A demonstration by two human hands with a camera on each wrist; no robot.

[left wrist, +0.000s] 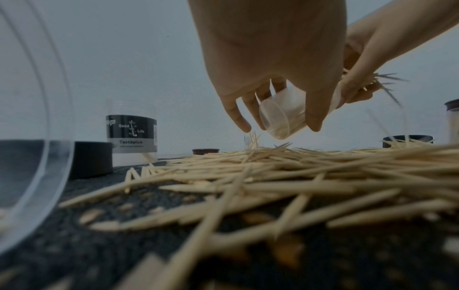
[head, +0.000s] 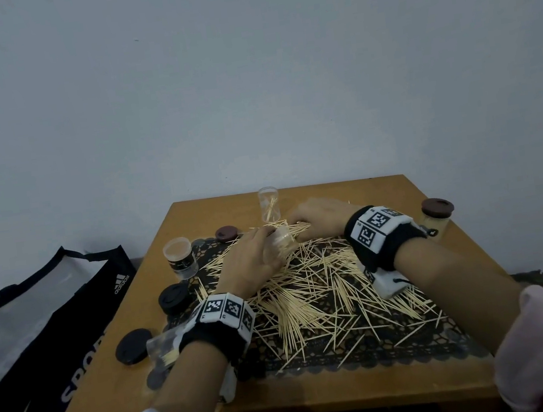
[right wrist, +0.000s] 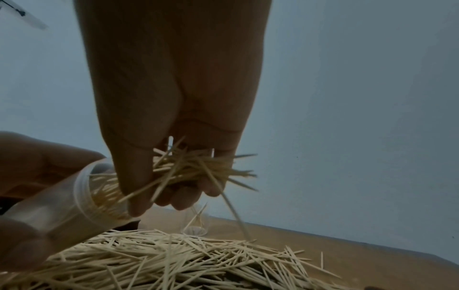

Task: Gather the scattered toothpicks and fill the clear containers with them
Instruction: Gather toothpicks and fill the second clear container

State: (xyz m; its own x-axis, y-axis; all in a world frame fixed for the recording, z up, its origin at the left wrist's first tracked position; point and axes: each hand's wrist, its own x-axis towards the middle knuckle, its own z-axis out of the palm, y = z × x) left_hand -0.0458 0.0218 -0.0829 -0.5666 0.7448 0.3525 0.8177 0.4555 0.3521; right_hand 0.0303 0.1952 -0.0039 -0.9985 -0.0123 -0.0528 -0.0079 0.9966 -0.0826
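Head view: a tilted clear jar [head: 280, 241] is gripped by the left hand [head: 248, 264] above the toothpick pile [head: 322, 289] on a dark mat [head: 419, 342].
Left hand: fingers are curled round the jar, thumb on one side and the other fingers on the far side, as seen in the left wrist view [left wrist: 278, 117]; its base is turned toward that camera.
Right hand: a bundle [right wrist: 196, 168] of toothpicks is pinched between thumb and curled fingers of the right hand [head: 316, 215], seen from below in the right wrist view [right wrist: 174, 98].
Jar mouth: it is held against the right thumb, and toothpick ends are already seen inside the jar [right wrist: 82, 200].
Bundle: it lies across the right fingertips, some picks fanning out past them, one dangling down toward the pile.
Pile: it is spread beneath both hands, on the mat and partly on the table [head: 322, 392].
Second jar: it stands upright beyond the fingertips [head: 269, 207], a few picks inside.
Labelled jar: it stands left of the left hand [head: 180, 257].
Capped jar: it stands right of the right wrist [head: 437, 215].
Lids: two black ones [head: 173, 298] lie left of the left wrist.
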